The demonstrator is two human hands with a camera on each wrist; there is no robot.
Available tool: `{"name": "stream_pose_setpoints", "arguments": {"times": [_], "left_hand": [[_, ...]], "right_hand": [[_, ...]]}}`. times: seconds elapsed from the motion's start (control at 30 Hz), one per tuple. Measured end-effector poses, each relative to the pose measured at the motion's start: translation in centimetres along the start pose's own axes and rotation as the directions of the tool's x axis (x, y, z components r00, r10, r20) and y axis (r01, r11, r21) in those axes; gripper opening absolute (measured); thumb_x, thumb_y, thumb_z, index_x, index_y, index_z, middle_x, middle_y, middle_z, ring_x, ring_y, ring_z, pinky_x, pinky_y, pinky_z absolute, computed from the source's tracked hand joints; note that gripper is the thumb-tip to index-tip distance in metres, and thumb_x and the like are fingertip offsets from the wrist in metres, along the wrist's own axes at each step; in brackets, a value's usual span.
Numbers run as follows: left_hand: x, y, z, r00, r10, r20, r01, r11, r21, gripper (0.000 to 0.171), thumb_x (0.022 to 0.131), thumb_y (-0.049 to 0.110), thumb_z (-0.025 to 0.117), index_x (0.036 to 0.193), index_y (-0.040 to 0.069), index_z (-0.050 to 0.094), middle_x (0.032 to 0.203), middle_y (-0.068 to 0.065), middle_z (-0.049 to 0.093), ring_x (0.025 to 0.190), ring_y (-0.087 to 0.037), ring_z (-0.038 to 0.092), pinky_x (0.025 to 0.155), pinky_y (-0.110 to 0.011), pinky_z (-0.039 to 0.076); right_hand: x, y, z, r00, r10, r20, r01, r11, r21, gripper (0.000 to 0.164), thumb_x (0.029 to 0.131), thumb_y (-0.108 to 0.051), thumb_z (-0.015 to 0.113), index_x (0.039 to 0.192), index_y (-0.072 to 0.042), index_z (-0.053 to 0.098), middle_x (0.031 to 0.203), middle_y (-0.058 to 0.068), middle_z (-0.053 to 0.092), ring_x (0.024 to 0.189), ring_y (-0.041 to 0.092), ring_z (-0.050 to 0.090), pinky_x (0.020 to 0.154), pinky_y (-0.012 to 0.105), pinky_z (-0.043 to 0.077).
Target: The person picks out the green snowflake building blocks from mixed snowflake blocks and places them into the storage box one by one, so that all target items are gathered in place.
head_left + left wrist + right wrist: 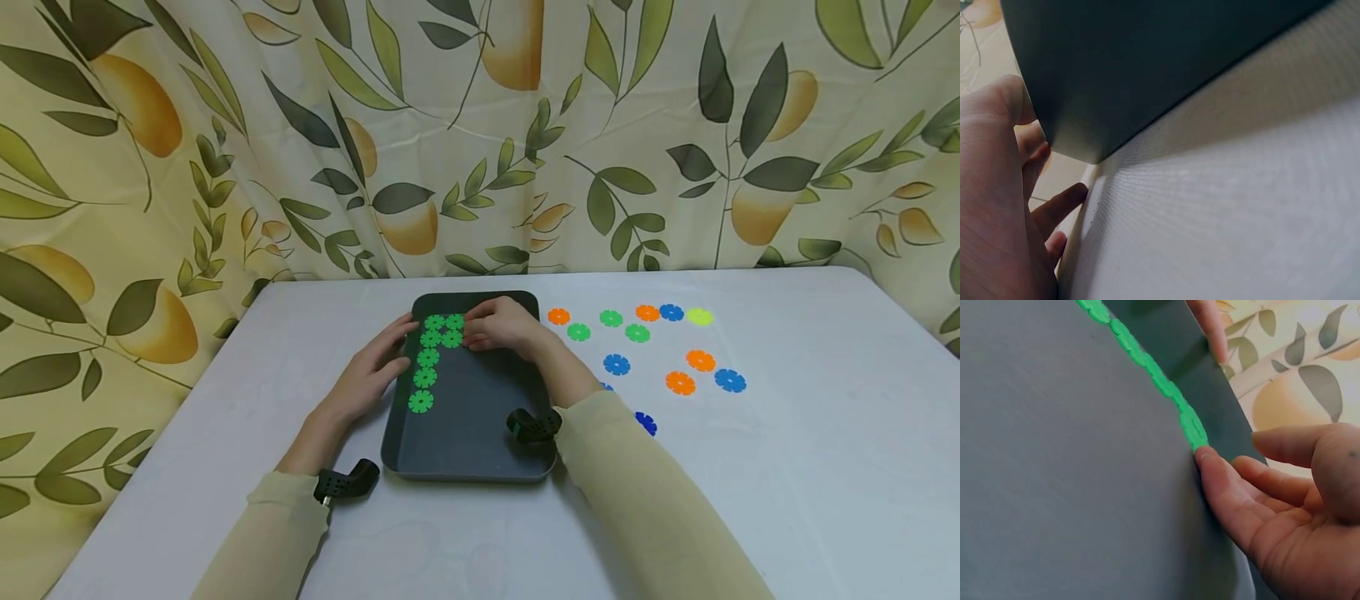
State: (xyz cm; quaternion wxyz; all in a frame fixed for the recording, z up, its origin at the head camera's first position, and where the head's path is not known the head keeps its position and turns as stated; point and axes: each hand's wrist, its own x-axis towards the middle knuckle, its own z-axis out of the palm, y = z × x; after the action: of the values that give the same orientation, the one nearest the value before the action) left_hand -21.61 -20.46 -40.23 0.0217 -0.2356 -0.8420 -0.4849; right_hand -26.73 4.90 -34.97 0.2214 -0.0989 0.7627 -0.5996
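A dark grey tray lies on the white table. Inside it, several green notched discs form a column along the left side, with two more beside its far end. My left hand rests against the tray's left rim, fingers spread; in the left wrist view its fingers reach past the tray's corner. At the far end of the tray is my right hand, right of the upper green discs. In the right wrist view its thumb touches the end of the green row, the other fingers held apart from it.
Loose discs lie scattered on the table right of the tray: orange, blue, green and one yellow. My right forearm crosses the tray's right rim. A leaf-patterned curtain hangs behind the table.
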Motion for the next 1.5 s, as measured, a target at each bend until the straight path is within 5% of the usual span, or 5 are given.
{"name": "stream_pose_setpoints", "arguments": {"times": [0.57, 0.97, 1.5], "left_hand": [[0.0, 0.1, 0.1, 1.000, -0.025, 0.002, 0.025, 0.999, 0.041, 0.051, 0.101, 0.005, 0.050, 0.151, 0.004, 0.044, 0.165, -0.008, 0.026, 0.148, -0.028, 0.030, 0.119, -0.046, 0.024], [0.0, 0.2, 0.1, 0.999, -0.050, 0.005, 0.050, 0.998, 0.041, 0.052, 0.102, 0.010, 0.050, 0.153, 0.009, 0.044, 0.165, 0.003, 0.026, 0.147, -0.020, 0.031, 0.119, -0.041, 0.025], [-0.1, 0.0, -0.2, 0.999, -0.042, 0.007, 0.041, 0.997, 0.061, 0.052, 0.102, 0.011, 0.049, 0.153, 0.011, 0.044, 0.165, 0.000, 0.026, 0.147, -0.023, 0.031, 0.119, -0.049, 0.023]], "right_hand": [[-1.9, -1.1, -1.6, 0.995, -0.097, 0.028, 0.095, 0.994, 0.048, 0.043, 0.101, -0.006, 0.057, 0.138, 0.015, 0.048, 0.127, 0.034, 0.059, 0.111, 0.041, 0.064, 0.091, 0.037, 0.056], [-4.3, -1.0, -5.5, 0.985, -0.171, -0.008, 0.171, 0.985, 0.003, 0.046, 0.102, -0.010, 0.057, 0.141, 0.012, 0.047, 0.131, 0.033, 0.057, 0.119, 0.045, 0.059, 0.096, 0.040, 0.053], [-8.4, 1.2, -11.1, 0.993, -0.088, -0.075, 0.074, 0.981, -0.179, 0.052, 0.103, -0.024, 0.058, 0.144, 0.006, 0.046, 0.132, 0.027, 0.060, 0.119, 0.041, 0.061, 0.103, 0.044, 0.048]]}}
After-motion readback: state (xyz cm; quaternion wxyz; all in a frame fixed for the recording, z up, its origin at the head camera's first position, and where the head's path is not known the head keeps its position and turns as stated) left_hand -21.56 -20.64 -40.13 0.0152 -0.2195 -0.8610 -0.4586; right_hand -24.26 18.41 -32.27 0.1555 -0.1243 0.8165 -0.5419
